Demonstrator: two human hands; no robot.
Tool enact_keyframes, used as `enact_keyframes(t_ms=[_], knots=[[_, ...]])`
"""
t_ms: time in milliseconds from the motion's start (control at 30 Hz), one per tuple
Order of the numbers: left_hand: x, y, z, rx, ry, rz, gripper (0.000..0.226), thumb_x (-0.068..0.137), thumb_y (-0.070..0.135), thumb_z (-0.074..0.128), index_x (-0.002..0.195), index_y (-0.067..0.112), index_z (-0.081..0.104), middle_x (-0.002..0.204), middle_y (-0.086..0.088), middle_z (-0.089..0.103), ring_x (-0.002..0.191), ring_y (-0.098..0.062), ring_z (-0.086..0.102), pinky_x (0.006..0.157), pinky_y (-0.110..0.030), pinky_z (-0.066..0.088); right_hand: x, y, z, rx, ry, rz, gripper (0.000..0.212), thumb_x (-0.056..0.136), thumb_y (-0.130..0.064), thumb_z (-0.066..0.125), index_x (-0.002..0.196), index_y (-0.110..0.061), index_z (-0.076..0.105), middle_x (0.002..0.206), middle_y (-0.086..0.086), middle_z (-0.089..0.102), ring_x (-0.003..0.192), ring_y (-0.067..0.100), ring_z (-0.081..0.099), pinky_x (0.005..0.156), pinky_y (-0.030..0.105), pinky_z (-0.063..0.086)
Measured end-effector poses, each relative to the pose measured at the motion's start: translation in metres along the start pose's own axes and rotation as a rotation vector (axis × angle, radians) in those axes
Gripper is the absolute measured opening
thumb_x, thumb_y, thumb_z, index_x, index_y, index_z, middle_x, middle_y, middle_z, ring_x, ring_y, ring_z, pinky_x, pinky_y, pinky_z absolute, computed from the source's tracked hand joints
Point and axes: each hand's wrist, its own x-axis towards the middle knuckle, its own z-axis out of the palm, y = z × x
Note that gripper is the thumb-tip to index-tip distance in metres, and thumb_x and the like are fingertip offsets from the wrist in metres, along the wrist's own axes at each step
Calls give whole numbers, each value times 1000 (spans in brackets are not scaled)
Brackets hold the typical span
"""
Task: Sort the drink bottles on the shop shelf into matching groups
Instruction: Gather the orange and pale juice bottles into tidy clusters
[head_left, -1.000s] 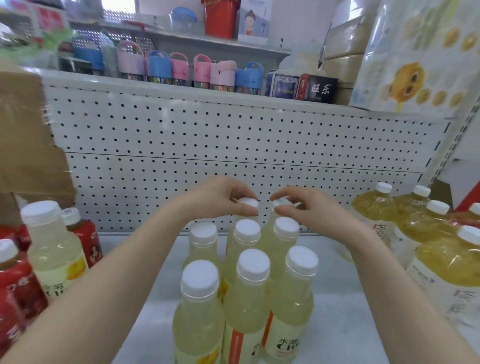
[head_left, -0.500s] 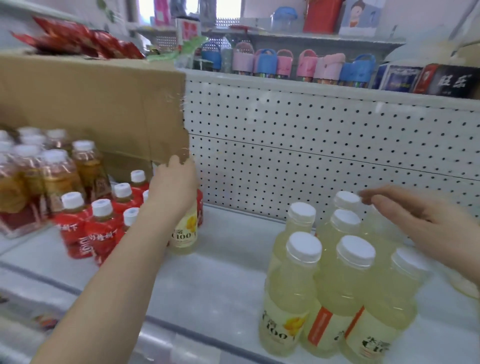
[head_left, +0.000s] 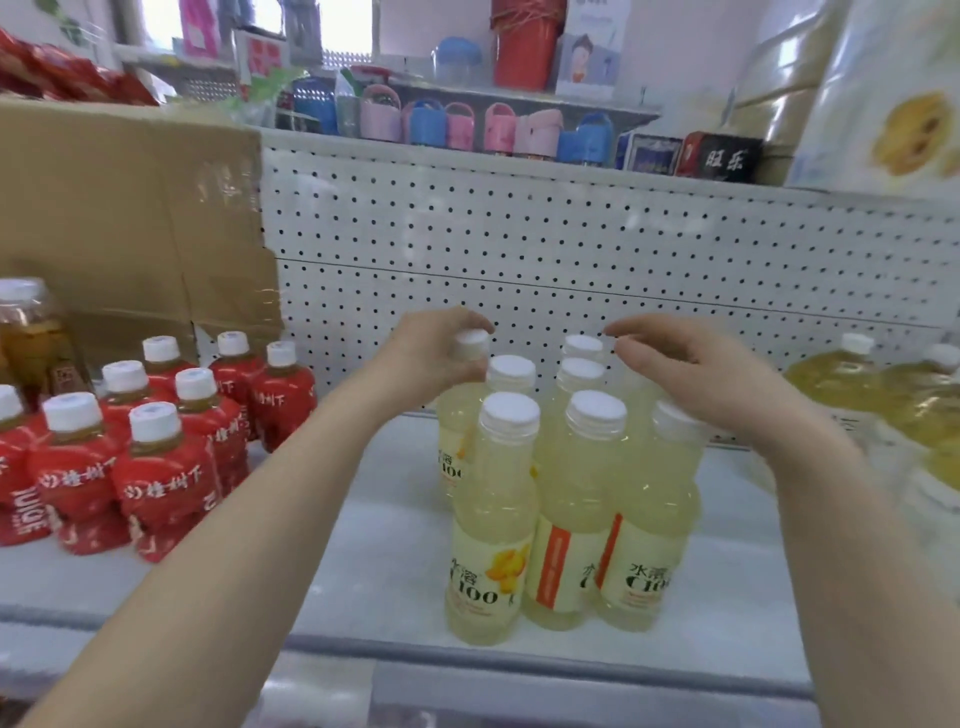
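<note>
Several pale lemon drink bottles (head_left: 576, 483) with white caps stand clustered in the middle of the white shelf (head_left: 384, 551). My left hand (head_left: 431, 358) grips the cap and neck of one more pale lemon bottle (head_left: 454, 436) at the cluster's back left corner, touching its neighbours. My right hand (head_left: 696, 374) hovers over the cluster's right side with fingers loosely curved toward a back cap, holding nothing. Several red-labelled bottles (head_left: 166, 467) stand grouped at the left. Large amber-yellow bottles (head_left: 841, 379) are blurred at the right.
A cardboard box (head_left: 130, 218) stands behind the red bottles, with a brown tea bottle (head_left: 26, 332) at the far left. A white pegboard (head_left: 571, 249) backs the shelf. Coloured cups and boxes line the upper ledge. Bare shelf lies between the red and lemon groups.
My left hand reached left to a lemon bottle beside the red bottles and carried it right to the cluster's back left. My right hand stayed hovering over the cluster.
</note>
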Motion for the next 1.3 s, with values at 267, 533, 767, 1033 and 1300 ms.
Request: enact_keyframes(t_ms=[267, 533, 767, 1033, 1300], knots=[[2, -16, 31, -358, -118, 39, 61, 93, 6, 63, 142, 38, 46, 127, 17, 59, 111, -1, 61, 83, -20, 53, -35, 11, 25, 235, 363, -62, 30, 104, -41, 49, 130, -33, 63, 124, -21, 62, 113, -15, 53, 81, -1, 39], [-8, -12, 51, -392, 18, 45, 52, 98, 6, 52, 142, 34, 45, 127, 8, 58, 102, -2, 61, 83, -12, 50, -44, 17, 67, 346, 604, -55, 34, 106, -43, 43, 129, -26, 61, 118, -24, 62, 105, -20, 52, 81, 0, 37], [-120, -15, 53, -537, 292, 123, 59, 92, 52, 49, 143, 23, 40, 138, 5, 49, 126, -5, 50, 104, -25, 44, -89, 42, 115, 370, 690, -22, 56, 96, -51, 54, 144, -24, 41, 140, -7, 51, 128, 10, 51, 107, 39, 45], [-158, -26, 85, -342, 119, 110, 86, 79, 37, 77, 148, 36, 27, 143, 10, 46, 126, -8, 50, 101, -44, 49, -102, 47, 133, 361, 706, 77, 49, 94, -39, 67, 135, -30, 43, 134, -4, 51, 123, 9, 53, 104, 43, 48], [-152, -31, 83, -381, 103, 85, 93, 75, 27, 84, 147, 38, 26, 140, 14, 43, 120, 5, 48, 94, -24, 50, -110, 14, 105, -24, 836, -124, 59, 94, -38, 65, 142, -10, 44, 134, 0, 51, 125, 19, 46, 108, 40, 39]])
